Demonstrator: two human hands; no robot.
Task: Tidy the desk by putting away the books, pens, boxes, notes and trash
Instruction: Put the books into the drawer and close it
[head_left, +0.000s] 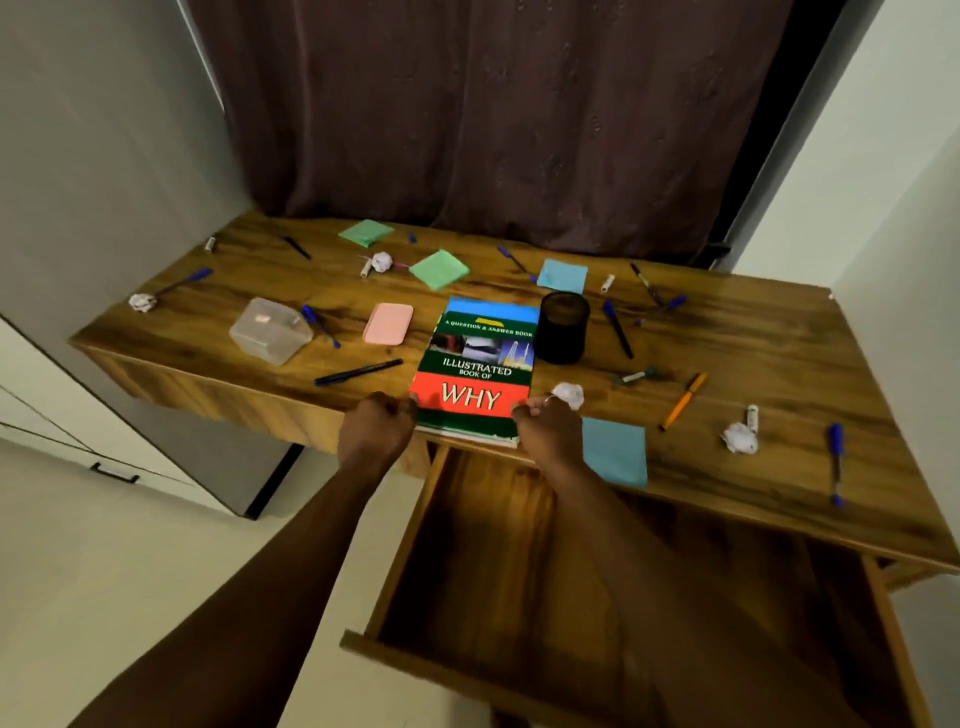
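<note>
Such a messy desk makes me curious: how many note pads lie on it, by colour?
Green note pads: 2
Blue note pads: 2
Pink note pad: 1
Total: 5

The left hand (375, 426) and right hand (545, 431) each grip a near corner of the book (480, 358), which lies at the desk's (753, 343) front edge. An open drawer (493, 571) sits at the book's 6 o'clock. A black pen cup (563, 327) stands just beside the book at 2 o'clock, a pink pad (388, 323) lies at 10 o'clock, and a paper ball (569, 394) touches the right hand.
</note>
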